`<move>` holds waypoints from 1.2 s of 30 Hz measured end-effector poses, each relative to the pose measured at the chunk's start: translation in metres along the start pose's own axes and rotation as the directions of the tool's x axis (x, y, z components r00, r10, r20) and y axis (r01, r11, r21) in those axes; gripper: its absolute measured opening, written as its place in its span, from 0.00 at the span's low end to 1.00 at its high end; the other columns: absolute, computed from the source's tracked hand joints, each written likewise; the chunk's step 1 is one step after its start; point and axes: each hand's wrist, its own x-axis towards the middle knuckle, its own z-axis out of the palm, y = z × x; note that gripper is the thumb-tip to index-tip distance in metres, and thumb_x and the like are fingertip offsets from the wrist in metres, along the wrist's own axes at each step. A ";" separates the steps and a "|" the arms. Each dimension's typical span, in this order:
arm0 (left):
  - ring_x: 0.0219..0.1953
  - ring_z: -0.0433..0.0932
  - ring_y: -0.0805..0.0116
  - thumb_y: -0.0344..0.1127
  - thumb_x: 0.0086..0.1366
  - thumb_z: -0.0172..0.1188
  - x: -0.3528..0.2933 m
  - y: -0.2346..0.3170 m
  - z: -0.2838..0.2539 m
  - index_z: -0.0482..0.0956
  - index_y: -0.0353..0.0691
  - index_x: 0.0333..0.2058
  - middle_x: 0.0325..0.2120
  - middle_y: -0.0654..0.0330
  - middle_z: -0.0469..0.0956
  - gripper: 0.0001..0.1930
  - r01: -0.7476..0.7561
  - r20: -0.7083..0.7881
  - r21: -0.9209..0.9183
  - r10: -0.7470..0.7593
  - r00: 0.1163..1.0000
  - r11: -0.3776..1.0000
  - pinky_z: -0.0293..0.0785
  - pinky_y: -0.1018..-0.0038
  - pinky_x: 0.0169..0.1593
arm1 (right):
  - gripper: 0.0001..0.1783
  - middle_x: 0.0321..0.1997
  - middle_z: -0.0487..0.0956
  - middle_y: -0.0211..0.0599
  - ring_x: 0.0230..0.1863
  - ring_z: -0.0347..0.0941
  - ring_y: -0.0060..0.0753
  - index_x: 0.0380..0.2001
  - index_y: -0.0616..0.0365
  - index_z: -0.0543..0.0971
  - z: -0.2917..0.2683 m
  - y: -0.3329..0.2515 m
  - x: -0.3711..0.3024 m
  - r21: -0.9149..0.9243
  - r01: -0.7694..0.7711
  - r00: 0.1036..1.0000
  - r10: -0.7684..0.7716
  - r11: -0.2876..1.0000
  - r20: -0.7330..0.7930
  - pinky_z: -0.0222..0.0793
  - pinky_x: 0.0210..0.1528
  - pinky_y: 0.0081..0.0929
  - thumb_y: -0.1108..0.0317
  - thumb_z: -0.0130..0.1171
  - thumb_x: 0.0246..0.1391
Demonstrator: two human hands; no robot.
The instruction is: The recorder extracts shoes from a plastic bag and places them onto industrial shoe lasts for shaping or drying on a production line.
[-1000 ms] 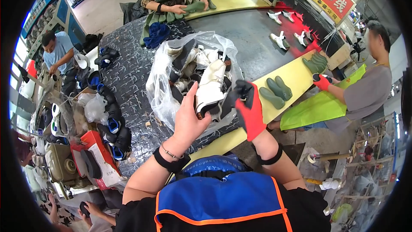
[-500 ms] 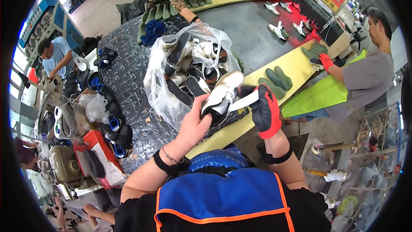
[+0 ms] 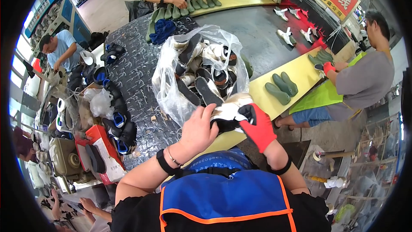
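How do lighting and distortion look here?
Head view: strong fisheye bending toward the black rim; head view: windows at far left glare white; head view: red light tints the grey surface, upper right; head view: the held white shoe looks bright.

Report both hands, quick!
Left hand: fingers curled at the white shoe; whether gripping cannot be told.
Right hand: gloved, closed on that white shoe.

Dark table [image 3: 133, 75], shoe-filled bag [image 3: 165, 90], blue cloth [image 3: 163, 30]

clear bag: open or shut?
Open. The bag's mouth is spread wide, and shoes show through it.
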 end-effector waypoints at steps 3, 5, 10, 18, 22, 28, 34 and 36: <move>0.41 0.76 0.54 0.31 0.56 0.57 0.000 -0.020 -0.008 0.70 0.36 0.49 0.39 0.50 0.74 0.20 -0.765 -0.114 0.155 0.781 0.615 0.625 0.77 0.63 0.42 | 0.13 0.36 0.79 0.43 0.37 0.76 0.49 0.39 0.55 0.75 0.004 -0.007 0.002 -0.129 0.109 0.993 -0.114 0.986 -0.025 0.72 0.39 0.37 0.67 0.61 0.48; 0.39 0.76 0.57 0.31 0.55 0.57 -0.003 -0.006 -0.009 0.72 0.34 0.45 0.40 0.51 0.74 0.17 -0.816 -0.008 0.204 0.834 0.551 0.541 0.76 0.67 0.43 | 0.15 0.35 0.80 0.45 0.38 0.78 0.42 0.40 0.62 0.75 0.013 -0.023 0.007 -0.289 0.294 0.946 -0.321 0.911 -0.049 0.73 0.40 0.30 0.73 0.62 0.47; 0.28 0.79 0.59 0.32 0.56 0.56 -0.001 -0.022 -0.006 0.72 0.35 0.36 0.26 0.53 0.76 0.10 -0.238 0.073 0.515 0.234 0.969 0.824 0.75 0.67 0.30 | 0.18 0.41 0.79 0.43 0.40 0.78 0.44 0.43 0.57 0.76 0.028 -0.063 0.030 -0.202 0.489 0.872 -0.467 0.848 0.150 0.74 0.42 0.34 0.69 0.64 0.47; 0.28 0.80 0.46 0.36 0.62 0.61 -0.002 -0.067 -0.059 0.77 0.32 0.37 0.25 0.47 0.79 0.12 0.298 -0.496 -0.062 -0.288 0.819 0.953 0.74 0.60 0.34 | 0.19 0.40 0.81 0.41 0.45 0.77 0.33 0.50 0.57 0.75 0.032 0.005 0.143 -0.020 -0.042 0.997 0.043 0.999 0.064 0.72 0.48 0.30 0.61 0.58 0.58; 0.34 0.81 0.51 0.32 0.63 0.60 -0.013 -0.072 -0.060 0.76 0.28 0.40 0.31 0.45 0.80 0.13 0.201 -0.553 -0.285 -0.332 0.764 0.937 0.74 0.65 0.40 | 0.22 0.55 0.73 0.48 0.53 0.73 0.51 0.55 0.51 0.71 0.061 0.056 0.143 -0.675 -0.025 0.999 0.033 0.737 -0.001 0.69 0.54 0.42 0.62 0.57 0.57; 0.43 0.78 0.67 0.28 0.65 0.57 -0.014 -0.065 -0.057 0.72 0.26 0.46 0.40 0.52 0.80 0.14 0.140 -0.436 -0.499 -0.387 0.812 0.855 0.72 0.71 0.48 | 0.31 0.59 0.68 0.49 0.55 0.70 0.53 0.58 0.43 0.65 0.058 0.039 0.155 -0.760 0.043 0.998 0.015 0.649 0.069 0.68 0.54 0.43 0.60 0.62 0.52; 0.43 0.78 0.65 0.26 0.64 0.58 -0.003 -0.063 -0.046 0.71 0.25 0.49 0.40 0.50 0.79 0.16 0.045 -0.453 -0.547 -0.340 0.824 0.836 0.72 0.71 0.48 | 0.28 0.55 0.70 0.46 0.58 0.68 0.52 0.56 0.45 0.69 0.026 0.062 0.166 -0.567 0.047 0.960 0.119 0.822 0.252 0.66 0.58 0.42 0.54 0.59 0.52; 0.43 0.79 0.63 0.26 0.64 0.57 -0.002 -0.061 -0.046 0.70 0.25 0.49 0.40 0.50 0.79 0.16 0.035 -0.442 -0.540 -0.319 0.838 0.841 0.72 0.70 0.48 | 0.27 0.56 0.69 0.48 0.59 0.66 0.52 0.55 0.47 0.70 0.016 0.065 0.158 -0.464 0.028 0.935 0.141 0.885 0.324 0.65 0.58 0.40 0.56 0.58 0.51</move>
